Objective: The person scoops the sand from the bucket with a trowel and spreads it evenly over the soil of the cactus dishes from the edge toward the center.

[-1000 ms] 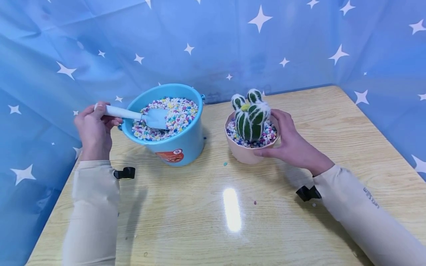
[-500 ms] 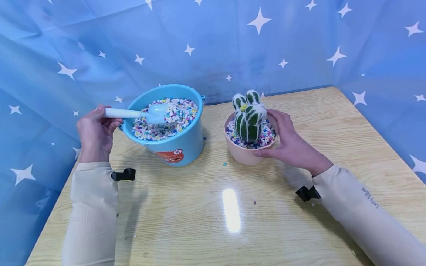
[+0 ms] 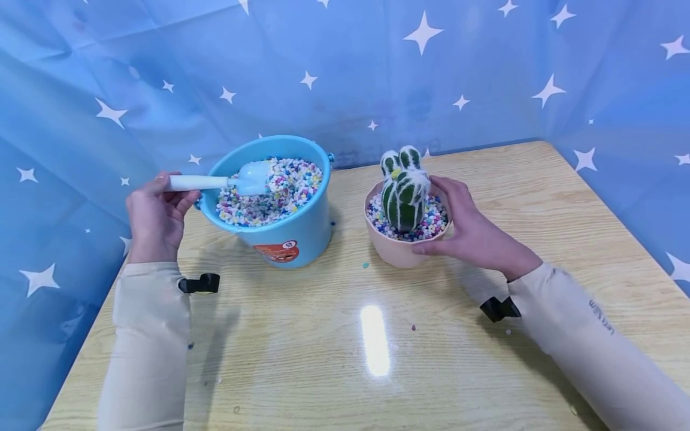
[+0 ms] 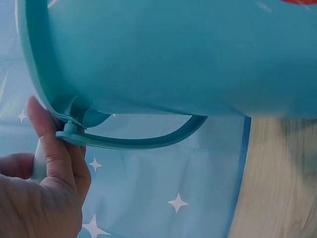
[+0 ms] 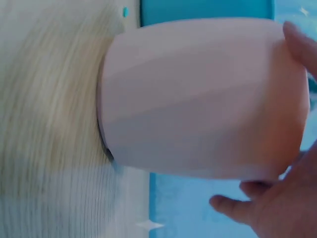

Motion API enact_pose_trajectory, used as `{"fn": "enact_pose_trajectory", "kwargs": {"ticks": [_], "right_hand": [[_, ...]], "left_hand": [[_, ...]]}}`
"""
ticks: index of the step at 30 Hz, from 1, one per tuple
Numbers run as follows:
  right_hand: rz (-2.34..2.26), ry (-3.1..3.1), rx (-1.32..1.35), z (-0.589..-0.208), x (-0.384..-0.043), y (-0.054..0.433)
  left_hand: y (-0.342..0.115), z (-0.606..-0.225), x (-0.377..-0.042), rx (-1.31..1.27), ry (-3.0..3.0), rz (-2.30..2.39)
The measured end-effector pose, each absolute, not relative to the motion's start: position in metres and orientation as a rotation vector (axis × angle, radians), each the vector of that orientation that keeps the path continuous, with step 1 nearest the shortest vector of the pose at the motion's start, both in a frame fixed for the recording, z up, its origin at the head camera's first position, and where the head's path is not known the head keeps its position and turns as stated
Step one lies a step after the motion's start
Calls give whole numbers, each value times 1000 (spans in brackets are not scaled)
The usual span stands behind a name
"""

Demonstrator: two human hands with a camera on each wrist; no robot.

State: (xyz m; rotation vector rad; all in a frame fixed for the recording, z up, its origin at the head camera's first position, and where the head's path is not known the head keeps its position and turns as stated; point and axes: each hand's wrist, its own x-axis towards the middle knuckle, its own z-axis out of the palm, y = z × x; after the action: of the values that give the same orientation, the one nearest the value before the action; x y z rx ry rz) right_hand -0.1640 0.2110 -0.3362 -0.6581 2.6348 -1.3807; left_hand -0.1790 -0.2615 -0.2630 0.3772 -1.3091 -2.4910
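Observation:
My left hand point(image 3: 156, 218) grips the white handle of a small light-blue shovel point(image 3: 198, 183) at the bucket's left rim. The shovel's blade lies over the many-coloured pebbles point(image 3: 293, 185) inside the blue bucket point(image 3: 302, 239), with some pebbles at its tip. In the left wrist view, the bucket's carrying handle point(image 4: 143, 143) hangs beside my fingers. My right hand point(image 3: 466, 230) holds the right side of a pale pink pot point(image 3: 396, 251), thumb at the front and fingers behind. A green cactus with white fuzz point(image 3: 404, 203) stands in the pot among similar pebbles.
Both containers stand on a light wooden table point(image 3: 302, 359). A few loose pebbles lie on it, one turquoise pebble point(image 3: 365, 265) near the pot. A blue star-patterned curtain point(image 3: 356, 72) hangs behind and at both sides.
The shovel blade has risen and tilted within the bucket, its handle now nearly level; the left hand turned slightly with it. The right hand stays on the pot; the cactus leans slightly differently.

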Motion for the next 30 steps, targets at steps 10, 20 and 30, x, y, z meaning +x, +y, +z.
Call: {"fn": "enact_pose_trajectory", "kwargs": {"ticks": [10, 20, 30], "right_hand": [[-1371, 2682, -680, -341, -163, 209], [-1390, 2672, -713, -343, -163, 211], [-1383, 2665, -710, -341, -162, 210]], "left_hand": [[-261, -260, -171, 443, -1136, -2598], [-245, -258, -163, 345, -1075, -2643], [-224, -253, -156, 219, -1151, -2640]]}}
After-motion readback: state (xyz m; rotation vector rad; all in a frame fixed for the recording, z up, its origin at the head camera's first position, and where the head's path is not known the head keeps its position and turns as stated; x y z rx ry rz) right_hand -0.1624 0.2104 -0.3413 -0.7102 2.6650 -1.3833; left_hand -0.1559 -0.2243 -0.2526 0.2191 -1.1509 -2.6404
